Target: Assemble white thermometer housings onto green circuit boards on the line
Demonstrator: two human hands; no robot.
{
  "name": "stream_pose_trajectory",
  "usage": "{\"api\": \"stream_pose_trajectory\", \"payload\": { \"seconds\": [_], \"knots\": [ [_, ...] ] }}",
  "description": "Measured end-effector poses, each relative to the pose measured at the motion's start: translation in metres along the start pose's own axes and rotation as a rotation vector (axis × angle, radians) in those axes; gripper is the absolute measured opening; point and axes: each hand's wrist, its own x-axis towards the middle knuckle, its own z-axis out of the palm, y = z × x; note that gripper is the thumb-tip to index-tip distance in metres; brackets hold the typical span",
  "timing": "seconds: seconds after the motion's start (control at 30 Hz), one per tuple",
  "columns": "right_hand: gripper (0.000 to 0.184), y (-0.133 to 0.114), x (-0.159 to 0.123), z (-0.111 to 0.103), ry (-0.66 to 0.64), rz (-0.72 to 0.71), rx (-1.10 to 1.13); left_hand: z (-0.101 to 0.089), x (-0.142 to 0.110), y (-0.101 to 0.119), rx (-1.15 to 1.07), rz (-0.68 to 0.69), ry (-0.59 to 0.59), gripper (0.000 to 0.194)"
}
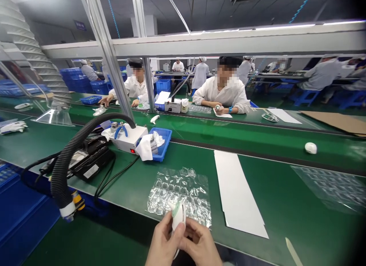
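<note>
Both my hands meet at the bottom centre, over the near edge of the green bench (257, 197). My left hand (161, 245) wraps round a small white plastic device (178, 214) with a pale green ring near its tip. My right hand (200, 245) closes on the same device from the right, fingers curled under it. Just beyond the hands lies a clear plastic blister tray (180, 193) with several small pockets.
A white paper strip (237, 191) lies to the right of the tray, with a second clear tray (334, 188) at far right. A black corrugated hose (71, 151), a white box (127, 138) and a blue bin (162, 142) stand at left. Co-workers in white sit across the bench.
</note>
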Motion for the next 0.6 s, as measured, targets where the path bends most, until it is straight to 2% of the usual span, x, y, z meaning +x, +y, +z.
{"api": "stream_pose_trajectory", "payload": {
  "seconds": [0.1,0.3,0.47,0.6],
  "knots": [
    [0.044,0.003,0.002,0.000,0.020,-0.009,0.033,0.004,0.002,-0.004,-0.067,0.039,0.024,0.051],
    [0.053,0.001,0.005,-0.005,0.022,0.032,0.023,0.012,0.010,-0.022,-0.178,-0.002,0.213,0.060],
    [0.048,0.005,0.005,-0.009,-0.008,0.043,-0.055,0.017,0.008,-0.020,-0.158,-0.013,0.166,0.057],
    [0.035,0.003,0.001,-0.022,-0.012,-0.028,-0.232,0.018,0.000,-0.019,-0.113,-0.095,0.204,0.063]
  ]
}}
